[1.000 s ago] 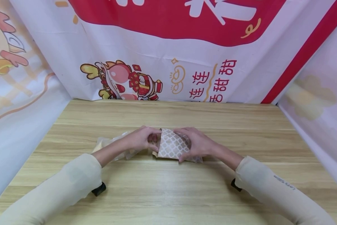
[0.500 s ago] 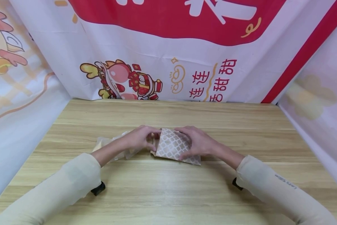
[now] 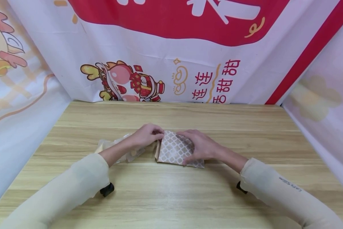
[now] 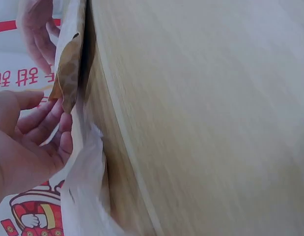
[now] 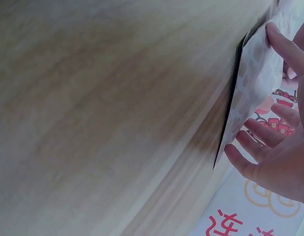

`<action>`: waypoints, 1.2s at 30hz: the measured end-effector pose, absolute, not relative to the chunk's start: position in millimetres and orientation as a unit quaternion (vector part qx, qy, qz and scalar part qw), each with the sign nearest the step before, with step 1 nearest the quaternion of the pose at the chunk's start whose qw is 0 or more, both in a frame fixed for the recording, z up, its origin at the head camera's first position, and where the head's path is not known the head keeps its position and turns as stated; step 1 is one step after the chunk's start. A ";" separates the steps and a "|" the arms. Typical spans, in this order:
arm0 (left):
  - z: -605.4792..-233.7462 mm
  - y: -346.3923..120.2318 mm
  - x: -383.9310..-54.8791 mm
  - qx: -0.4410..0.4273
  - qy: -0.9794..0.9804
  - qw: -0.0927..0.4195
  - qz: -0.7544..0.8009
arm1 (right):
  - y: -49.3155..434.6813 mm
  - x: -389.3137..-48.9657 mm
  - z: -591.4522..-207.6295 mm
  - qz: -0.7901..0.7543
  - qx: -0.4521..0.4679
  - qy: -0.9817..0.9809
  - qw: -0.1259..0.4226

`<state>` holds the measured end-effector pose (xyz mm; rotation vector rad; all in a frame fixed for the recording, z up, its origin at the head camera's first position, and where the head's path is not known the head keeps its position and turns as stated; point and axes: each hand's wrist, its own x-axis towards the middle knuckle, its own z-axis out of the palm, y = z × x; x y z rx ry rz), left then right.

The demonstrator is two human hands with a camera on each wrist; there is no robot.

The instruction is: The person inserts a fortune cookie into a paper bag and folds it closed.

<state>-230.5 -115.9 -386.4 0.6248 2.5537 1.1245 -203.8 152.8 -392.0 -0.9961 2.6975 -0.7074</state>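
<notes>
A brown paper bag [image 3: 174, 149] with a white lattice pattern lies in the middle of the wooden table, its open end towards the left. My left hand [image 3: 148, 135] pinches the far corner of that end between thumb and fingers. In the left wrist view, a creased brown flap [image 4: 69, 73] of the bag sticks out at the fingertips of the left hand [image 4: 31, 132]. Across the bag's right part, my right hand [image 3: 201, 144] holds it, thumb at the near edge and fingers at the far edge. The right wrist view shows these fingertips against the patterned paper.
Clear crinkled plastic packaging [image 3: 135, 154] lies left of the bag, partly under my left forearm. A printed cloth [image 3: 171, 73] hangs along the table's back edge, with more cloth at both sides.
My left hand has moved from spanning the open end to its far corner. The bag's lower right corner has swung nearer and shows more; the right hand stays almost in place.
</notes>
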 end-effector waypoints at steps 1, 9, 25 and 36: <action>-386.9 -114.0 -231.7 0.210 0.882 0.142 0.397 | 152.7 -204.1 -392.3 -0.237 -0.334 0.907 0.091; -389.3 -105.7 -233.6 0.176 0.871 0.149 0.433 | 151.9 -204.8 -391.9 -0.233 -0.339 0.907 0.090; -391.7 -111.2 -233.4 0.112 0.796 0.228 0.550 | 153.5 -202.1 -392.4 -0.241 -0.335 0.907 0.090; -388.2 -107.9 -233.5 0.057 0.797 0.229 0.556 | 154.4 -197.2 -394.0 -0.243 -0.322 0.911 0.083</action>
